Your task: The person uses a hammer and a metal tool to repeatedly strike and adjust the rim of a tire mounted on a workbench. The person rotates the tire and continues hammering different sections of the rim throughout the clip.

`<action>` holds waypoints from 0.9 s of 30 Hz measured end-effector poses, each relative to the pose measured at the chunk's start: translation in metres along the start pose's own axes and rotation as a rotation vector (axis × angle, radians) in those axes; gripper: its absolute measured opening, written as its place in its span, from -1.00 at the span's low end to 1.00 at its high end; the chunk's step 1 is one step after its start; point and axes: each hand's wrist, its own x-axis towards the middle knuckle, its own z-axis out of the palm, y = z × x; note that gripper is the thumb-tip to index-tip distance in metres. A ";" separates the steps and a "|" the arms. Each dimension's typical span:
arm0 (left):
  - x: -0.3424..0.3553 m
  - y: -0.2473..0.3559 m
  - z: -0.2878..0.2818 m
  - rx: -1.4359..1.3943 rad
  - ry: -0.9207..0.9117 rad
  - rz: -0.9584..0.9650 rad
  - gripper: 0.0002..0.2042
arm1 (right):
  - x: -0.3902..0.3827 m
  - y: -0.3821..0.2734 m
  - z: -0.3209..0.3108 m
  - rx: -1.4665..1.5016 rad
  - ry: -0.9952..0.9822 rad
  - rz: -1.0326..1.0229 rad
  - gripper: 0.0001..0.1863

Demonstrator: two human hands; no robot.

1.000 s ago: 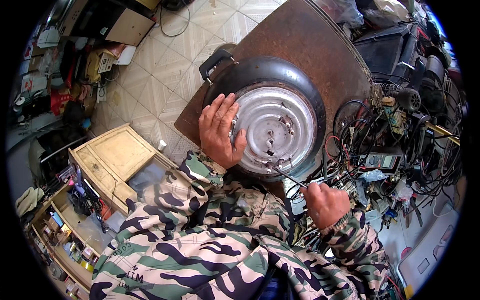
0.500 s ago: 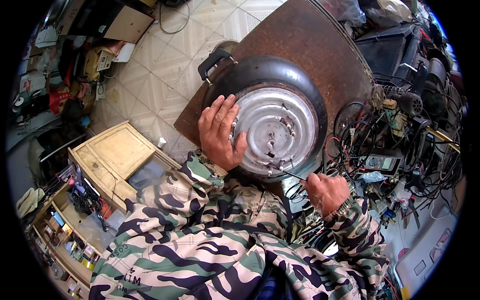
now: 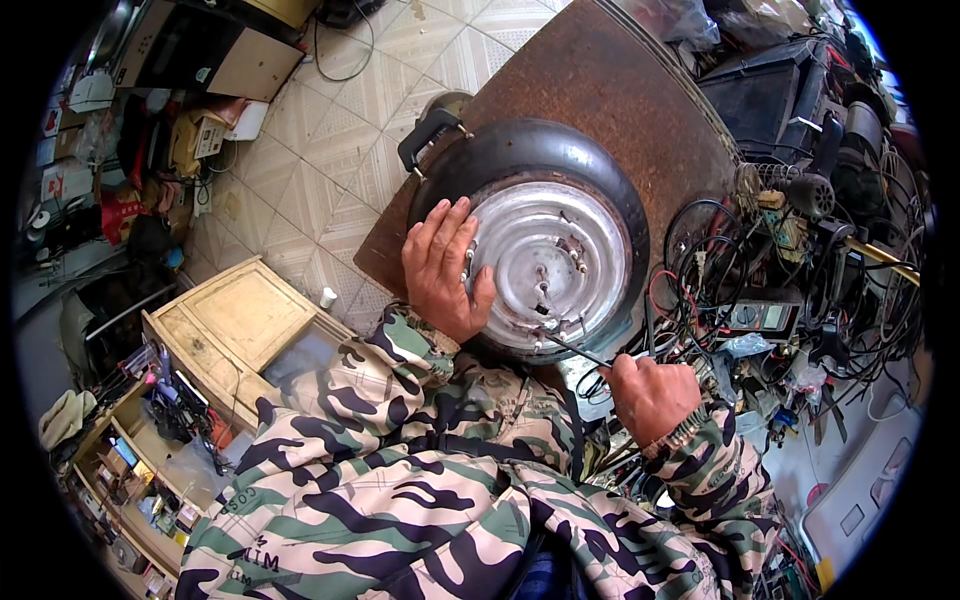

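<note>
A round black electric pan (image 3: 575,150) lies with its silvery metal base (image 3: 600,225) facing up. Stretched out over the base's left edge, my left hand (image 3: 441,270) rests with thumb spread and holds nothing. My right hand (image 3: 655,398) grips a screwdriver (image 3: 580,350), its handle hidden inside the fist. The thin dark shaft points up and left to a small terminal fitting at the near edge of the base. Another terminal fitting (image 3: 572,252) shows right of centre. A black side handle (image 3: 428,138) juts from the pan's far left.
Under the pan is a brown board (image 3: 640,100). Tangled black cables (image 3: 700,290) and a multimeter (image 3: 760,315) crowd the right side. A wooden cabinet (image 3: 235,320) stands at the left, with a small white cup (image 3: 328,297) beside it on the tiled floor (image 3: 320,150).
The screwdriver's tip has shifted slightly left along the near edge of the base. My left hand stays on the pan. The whole view has shifted a little.
</note>
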 end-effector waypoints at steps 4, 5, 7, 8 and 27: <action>0.000 -0.001 -0.001 0.026 -0.011 0.013 -0.44 | -0.001 -0.005 -0.002 -0.012 0.004 0.016 -0.64; 0.000 -0.001 -0.001 0.022 -0.016 0.014 -0.44 | -0.002 -0.006 -0.002 -0.014 0.005 0.023 -0.64; 0.000 -0.002 -0.002 0.017 -0.025 0.019 -0.43 | -0.002 -0.009 -0.003 -0.020 0.007 0.040 -0.64; -0.002 -0.001 -0.001 0.025 -0.021 0.020 -0.43 | -0.002 -0.005 0.000 -0.010 0.013 0.021 -0.64; 0.001 -0.006 0.002 0.024 0.032 0.031 -0.46 | 0.016 0.035 0.032 0.167 0.062 -0.137 -0.61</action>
